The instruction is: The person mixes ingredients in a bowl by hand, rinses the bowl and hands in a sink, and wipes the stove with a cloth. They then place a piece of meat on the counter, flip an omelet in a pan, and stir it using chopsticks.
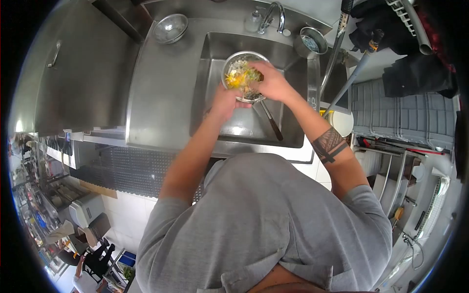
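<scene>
A round metal bowl (228, 62) is held over the sink basin, with mixed food bits (239, 78) in yellow, white, green and brown inside it. My left hand (227, 101) grips the bowl's near left side, its fingers passing under the rim. Over the right part of the bowl is my right hand (269, 82), its fingertips down among the food. Those fingers are blurred and partly hidden, so I cannot see whether they pinch anything. Below the bowl, a utensil with a dark handle (273, 126) slants across the basin; its far end is hidden.
The steel sink (215, 49) has a faucet (279, 14) and a soap pump bottle (253, 20) behind it. A metal bowl-shaped strainer (170, 29) sits on the left counter. At the right back corner stands a metal pot (311, 44). A person (93, 263) appears far off, lower left.
</scene>
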The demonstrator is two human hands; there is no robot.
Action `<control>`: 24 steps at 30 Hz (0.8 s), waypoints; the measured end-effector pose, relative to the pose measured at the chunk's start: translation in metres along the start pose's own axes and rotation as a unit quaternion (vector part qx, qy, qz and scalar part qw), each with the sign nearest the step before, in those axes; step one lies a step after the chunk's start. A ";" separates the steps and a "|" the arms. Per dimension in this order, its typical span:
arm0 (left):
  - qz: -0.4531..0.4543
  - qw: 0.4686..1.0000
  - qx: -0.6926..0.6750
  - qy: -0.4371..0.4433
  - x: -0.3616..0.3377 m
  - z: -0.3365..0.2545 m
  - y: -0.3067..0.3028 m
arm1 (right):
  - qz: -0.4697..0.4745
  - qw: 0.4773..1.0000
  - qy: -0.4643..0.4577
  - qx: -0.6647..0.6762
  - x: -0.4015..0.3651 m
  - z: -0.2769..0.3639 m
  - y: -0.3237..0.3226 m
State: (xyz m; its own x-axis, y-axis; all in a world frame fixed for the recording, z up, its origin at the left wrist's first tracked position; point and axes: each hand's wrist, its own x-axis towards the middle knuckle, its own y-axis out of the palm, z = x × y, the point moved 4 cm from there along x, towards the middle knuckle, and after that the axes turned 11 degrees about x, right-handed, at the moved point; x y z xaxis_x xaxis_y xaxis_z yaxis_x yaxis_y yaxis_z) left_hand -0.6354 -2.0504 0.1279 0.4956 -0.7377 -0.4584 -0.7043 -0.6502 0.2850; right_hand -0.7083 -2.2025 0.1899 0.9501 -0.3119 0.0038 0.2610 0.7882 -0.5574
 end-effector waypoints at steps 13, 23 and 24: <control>0.055 0.998 0.002 -0.021 0.016 0.010 -0.004 | -0.078 0.981 -0.105 -0.143 0.023 -0.018 0.034; 0.129 0.991 0.040 -0.015 0.010 -0.013 -0.013 | 0.028 0.990 0.047 -0.131 0.016 0.019 0.024; 0.129 0.991 0.038 -0.013 0.010 -0.013 -0.012 | 0.029 0.990 0.047 -0.133 0.020 0.016 0.026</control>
State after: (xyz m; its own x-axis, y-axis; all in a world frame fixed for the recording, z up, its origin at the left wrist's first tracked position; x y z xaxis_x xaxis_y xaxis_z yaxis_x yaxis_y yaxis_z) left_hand -0.6153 -2.0518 0.1307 0.2817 -0.8717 -0.4009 -0.8426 -0.4246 0.3312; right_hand -0.6795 -2.1794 0.1886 0.9389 -0.3280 -0.1043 0.1406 0.6422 -0.7536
